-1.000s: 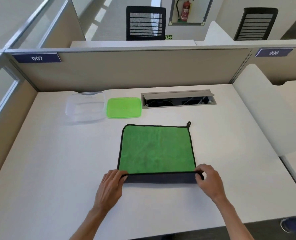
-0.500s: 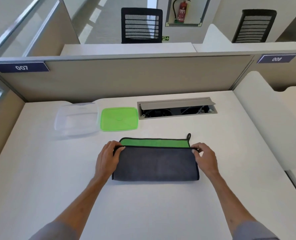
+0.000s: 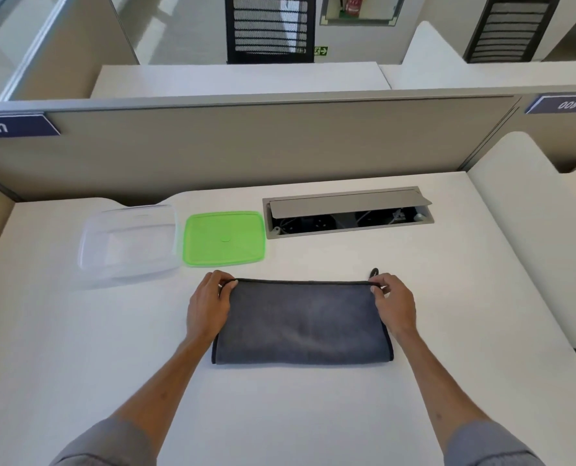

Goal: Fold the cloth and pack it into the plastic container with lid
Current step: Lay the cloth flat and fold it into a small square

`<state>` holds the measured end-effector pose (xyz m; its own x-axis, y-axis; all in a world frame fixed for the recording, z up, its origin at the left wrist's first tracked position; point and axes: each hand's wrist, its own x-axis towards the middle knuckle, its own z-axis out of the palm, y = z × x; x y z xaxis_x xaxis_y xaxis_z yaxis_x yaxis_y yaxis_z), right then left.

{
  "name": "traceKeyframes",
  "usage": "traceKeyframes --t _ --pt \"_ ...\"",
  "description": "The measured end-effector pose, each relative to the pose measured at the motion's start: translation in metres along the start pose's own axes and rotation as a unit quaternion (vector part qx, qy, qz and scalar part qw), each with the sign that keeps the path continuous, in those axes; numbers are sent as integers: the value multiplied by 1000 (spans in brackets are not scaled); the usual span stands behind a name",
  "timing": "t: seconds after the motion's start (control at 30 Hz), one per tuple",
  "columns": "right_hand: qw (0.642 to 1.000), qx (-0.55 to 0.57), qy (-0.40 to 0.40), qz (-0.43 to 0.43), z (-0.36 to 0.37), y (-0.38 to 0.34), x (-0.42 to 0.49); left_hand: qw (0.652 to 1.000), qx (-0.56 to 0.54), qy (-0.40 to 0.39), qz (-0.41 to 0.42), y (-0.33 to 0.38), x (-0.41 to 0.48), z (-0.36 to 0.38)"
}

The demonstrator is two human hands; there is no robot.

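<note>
Lying on desk: cloth [image 3: 301, 322], folded in half, grey face up, black piping at the edges, fold toward the person, free edges at the far side.
Loop: small black hanging loop [image 3: 374, 272] sticks out past the cloth's far right corner.
Left hand [image 3: 209, 306]: fingers pinched on the cloth's far left corner, thumb on top of the edge.
Right hand [image 3: 394, 306]: fingers pinched on the cloth's far right corner, just beside the loop.
Container [image 3: 128, 243]: clear plastic, open, on the desk beyond the cloth and to its left, apart from it.
Lid [image 3: 224, 238]: green, flat on the desk, just right of the container, beyond the cloth's left half.
Desk [image 3: 313, 415]: white top.
Cable hatch [image 3: 347, 213]: grey, flap raised, right of the lid, near the far edge.
Partition [image 3: 246, 146]: beige panel behind the desk, with blue tags reading 007 and 008.
</note>
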<state>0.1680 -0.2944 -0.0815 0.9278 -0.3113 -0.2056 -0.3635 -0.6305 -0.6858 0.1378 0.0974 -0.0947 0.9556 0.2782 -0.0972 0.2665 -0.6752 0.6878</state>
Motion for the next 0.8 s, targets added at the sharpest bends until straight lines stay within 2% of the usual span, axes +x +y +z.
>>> traceKeyframes --t 0.17,0.27,0.4,0.53,0.63,0.8 --pt "999 -29 15 2 9 2 2 1000 21 2 -23 -11 5 11" --pt "992 -107 58 -20 17 5 -4 998 51 18 -17 -12 -1 17" --pt "977 -136 124 -110 38 6 -34 990 124 58 46 -2 -30 35" --pt "952 -212 57 -216 72 16 -83 975 166 32 147 5 -74 68" --pt "932 -299 12 -203 79 33 -103 966 202 1 164 -7 -96 79" --pt "919 -349 -20 -182 61 58 -106 941 269 -12 204 -39 -104 70"
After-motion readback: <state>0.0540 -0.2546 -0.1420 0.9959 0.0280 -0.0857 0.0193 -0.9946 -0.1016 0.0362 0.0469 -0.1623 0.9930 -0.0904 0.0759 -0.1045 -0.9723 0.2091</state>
